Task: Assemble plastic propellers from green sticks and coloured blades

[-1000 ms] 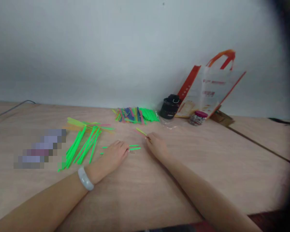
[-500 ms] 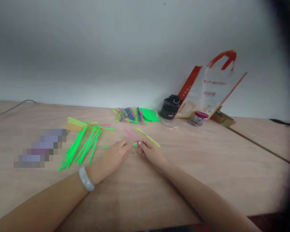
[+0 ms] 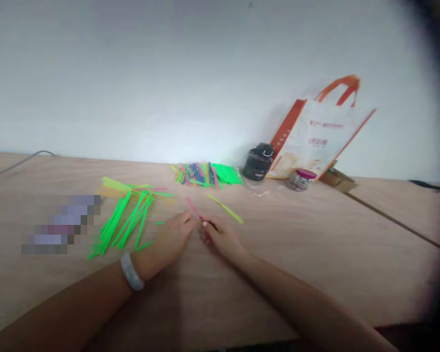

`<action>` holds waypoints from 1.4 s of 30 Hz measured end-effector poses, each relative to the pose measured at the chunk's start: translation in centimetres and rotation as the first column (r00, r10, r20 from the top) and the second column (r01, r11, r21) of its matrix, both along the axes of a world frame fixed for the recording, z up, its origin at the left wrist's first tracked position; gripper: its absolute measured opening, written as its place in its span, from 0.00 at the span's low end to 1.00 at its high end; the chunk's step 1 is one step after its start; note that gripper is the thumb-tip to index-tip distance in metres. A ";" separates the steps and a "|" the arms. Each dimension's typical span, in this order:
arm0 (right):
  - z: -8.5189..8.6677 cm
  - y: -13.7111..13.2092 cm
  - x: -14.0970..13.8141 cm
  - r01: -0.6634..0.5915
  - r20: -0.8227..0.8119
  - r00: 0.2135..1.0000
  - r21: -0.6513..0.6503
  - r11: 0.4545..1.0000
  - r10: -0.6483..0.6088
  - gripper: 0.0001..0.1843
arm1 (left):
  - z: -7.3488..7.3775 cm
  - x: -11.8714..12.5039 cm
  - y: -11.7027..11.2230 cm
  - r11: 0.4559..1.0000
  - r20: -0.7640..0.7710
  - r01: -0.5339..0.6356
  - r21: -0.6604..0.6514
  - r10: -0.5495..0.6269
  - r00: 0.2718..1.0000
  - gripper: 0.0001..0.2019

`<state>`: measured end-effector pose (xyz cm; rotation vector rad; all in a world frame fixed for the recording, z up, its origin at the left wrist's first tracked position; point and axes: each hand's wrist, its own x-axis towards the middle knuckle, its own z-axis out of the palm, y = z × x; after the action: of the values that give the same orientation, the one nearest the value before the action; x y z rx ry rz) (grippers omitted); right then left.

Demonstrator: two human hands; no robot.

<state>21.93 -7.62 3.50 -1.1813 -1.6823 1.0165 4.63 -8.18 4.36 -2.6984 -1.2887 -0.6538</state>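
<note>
A pink propeller blade [image 3: 192, 206] slants out from the pinched fingers of my right hand [image 3: 220, 234]. Close beside it, my left hand [image 3: 176, 233] is closed, its fingertips nearly meeting the right ones. A thin green stick [image 3: 144, 246] shows behind the left wrist and runs towards that palm; the fingers hide the rest. Another short bit of green stick [image 3: 160, 223] peeks out left of the knuckles. Beyond the right hand lies a yellow propeller blade [image 3: 225, 209]. Loose green sticks [image 3: 113, 225] and a pile of coloured blades [image 3: 115, 185] are to the left.
At the back by the wall lie a clear bag of coloured blades and green sticks [image 3: 225, 174], a black bottle [image 3: 258, 164], a jar with a pink lid [image 3: 301, 180] and a white and orange carrier bag [image 3: 322, 132]. A blurred-out object [image 3: 62, 225] is far left.
My right hand has moved slightly left and nearer to me with the pink blade. The green stick between the hands no longer shows there; a green end now appears behind my left wrist.
</note>
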 end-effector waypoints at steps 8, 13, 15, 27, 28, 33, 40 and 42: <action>0.3 -0.4 -0.1 -0.024 0.112 0.994 0.168 0.986 0.006 0.15 | -0.1 0.1 0.0 1.000 0.023 -0.015 -0.014 0.015 1.000 0.13; 0.2 -0.4 -0.1 -0.037 0.087 0.996 0.183 0.982 0.021 0.16 | -0.4 -0.1 0.3 1.000 0.104 -0.004 -0.001 0.005 0.995 0.13; 0.0 -0.3 -0.2 -0.028 0.080 0.997 0.190 0.981 0.013 0.16 | -0.5 -0.1 0.3 1.000 0.116 -0.001 0.001 0.001 0.993 0.13; 0.6 1.3 1.6 0.130 0.121 0.978 0.294 0.947 -0.172 0.17 | 3.0 -5.1 3.2 0.932 0.139 -0.317 0.178 0.295 0.945 0.12; 0.6 1.5 1.9 0.147 0.120 0.974 0.300 0.942 -0.190 0.17 | 3.3 -6.1 3.8 0.916 0.136 -0.362 0.171 0.342 0.930 0.13; 0.7 2.3 2.6 0.157 0.157 0.963 0.336 0.929 -0.220 0.15 | 3.5 -10.0 5.4 0.817 0.042 -0.568 0.097 0.567 0.823 0.14; 0.2 3.6 3.9 0.193 0.177 0.941 0.420 0.887 -0.288 0.15 | 3.4 -10.6 5.4 0.778 -0.076 -0.625 0.067 0.629 0.774 0.15; 0.0 4.3 4.8 0.226 0.187 0.924 0.440 0.869 -0.335 0.15 | 3.6 -10.4 5.2 0.785 -0.080 -0.611 0.098 0.619 0.782 0.15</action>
<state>26.75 -3.35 3.54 -1.2614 -1.7427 0.3086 -5.72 -2.95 7.98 -2.0116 -1.9280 -0.4418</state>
